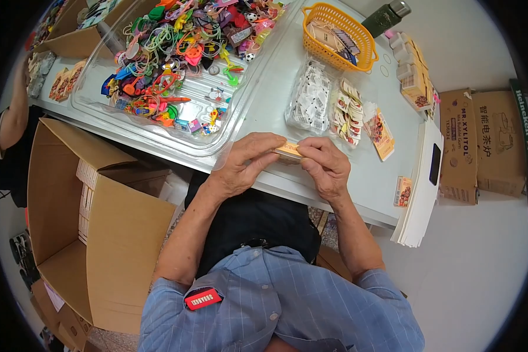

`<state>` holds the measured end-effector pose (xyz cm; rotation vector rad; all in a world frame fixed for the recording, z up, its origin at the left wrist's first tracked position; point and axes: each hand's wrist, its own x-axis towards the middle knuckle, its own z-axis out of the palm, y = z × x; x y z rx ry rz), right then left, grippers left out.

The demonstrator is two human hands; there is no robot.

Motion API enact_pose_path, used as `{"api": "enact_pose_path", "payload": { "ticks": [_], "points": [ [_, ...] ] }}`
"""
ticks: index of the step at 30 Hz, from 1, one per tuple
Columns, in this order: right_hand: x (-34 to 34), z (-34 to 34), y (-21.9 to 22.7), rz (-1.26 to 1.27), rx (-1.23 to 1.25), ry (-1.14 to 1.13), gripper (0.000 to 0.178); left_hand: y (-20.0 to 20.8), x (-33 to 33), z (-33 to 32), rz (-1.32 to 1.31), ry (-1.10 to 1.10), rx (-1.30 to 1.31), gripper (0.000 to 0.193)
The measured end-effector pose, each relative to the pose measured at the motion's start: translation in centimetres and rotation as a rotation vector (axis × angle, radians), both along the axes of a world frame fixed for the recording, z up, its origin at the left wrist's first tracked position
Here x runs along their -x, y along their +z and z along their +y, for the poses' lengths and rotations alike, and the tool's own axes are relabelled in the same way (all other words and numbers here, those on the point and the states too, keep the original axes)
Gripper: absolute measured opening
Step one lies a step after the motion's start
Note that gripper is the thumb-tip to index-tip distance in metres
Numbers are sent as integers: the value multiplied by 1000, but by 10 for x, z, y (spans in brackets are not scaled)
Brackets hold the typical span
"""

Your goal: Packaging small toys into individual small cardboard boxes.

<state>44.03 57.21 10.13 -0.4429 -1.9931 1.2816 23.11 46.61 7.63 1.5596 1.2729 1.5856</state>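
Observation:
At the table's near edge, both my hands hold a small clear pack with an orange label (289, 149) between them. My left hand (243, 163) grips its left end, thumb below and fingers above. On its right end, the fingertips and thumb of my right hand (327, 167) are pinched. Its contents are too small to make out. Just beyond it stands a clear plastic tub of small white packets (311, 98), with a pile of small printed cream-coloured pieces (347, 114) at its right. Left of my hands is a large clear tray (220, 138) heaped with colourful small toys (185, 50).
A yellow basket (312, 51) and a dark green flask (387, 19) stand at the back. To the right are an orange card (383, 136), stacked white sheets (413, 205) and a black phone (435, 163). An open cardboard box (126, 252) stands lower left; another person's arm (16, 111) shows far left.

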Motion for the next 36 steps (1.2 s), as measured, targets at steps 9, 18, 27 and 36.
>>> {"api": "enact_pose_path", "payload": {
  "ticks": [9,18,27,36],
  "points": [
    [-1,3,-5,-19,-139,-8,30,1,-5,3,98,83,-157,38],
    [-2,-2,-7,-136,-464,-115,44,-8,-11,4,50,122,-62,30],
    [-97,-21,52,-297,173,-498,54,25,-84,-3,-322,6,273,50],
    [-309,47,33,-897,-33,-883,49,-1,-89,2,-111,-57,305,26]
  ]
}}
